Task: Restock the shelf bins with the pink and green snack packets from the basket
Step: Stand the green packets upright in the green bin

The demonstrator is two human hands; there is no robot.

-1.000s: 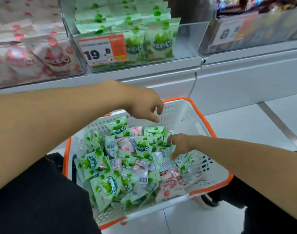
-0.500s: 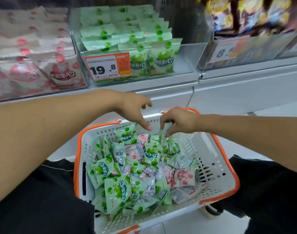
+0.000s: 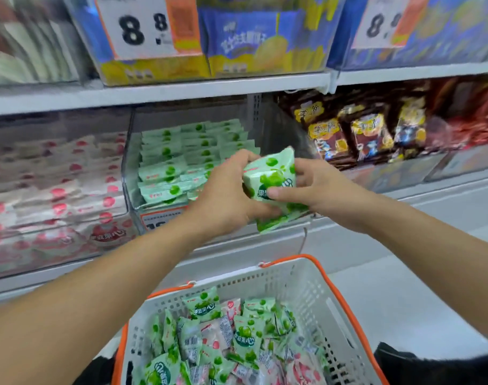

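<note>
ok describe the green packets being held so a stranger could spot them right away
Start at the clear bin of green packets on the middle shelf. Just in front of its right end, both hands, left and right, grip a small stack of green packets, the only ones held in the air.

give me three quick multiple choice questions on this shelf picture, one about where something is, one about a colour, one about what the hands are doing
1. The bin of green packets sits:
A. left of the pink bin
B. right of the pink bin
C. on the top shelf

2. The basket's rim is:
A. blue
B. black
C. orange

3. The hands are:
A. both gripping green packets
B. both empty
C. both in the basket

Answers:
1 B: the green bin is right of the pink bin.
2 C: the basket rim is orange.
3 A: left hand and right hand grip the green packets.
</note>
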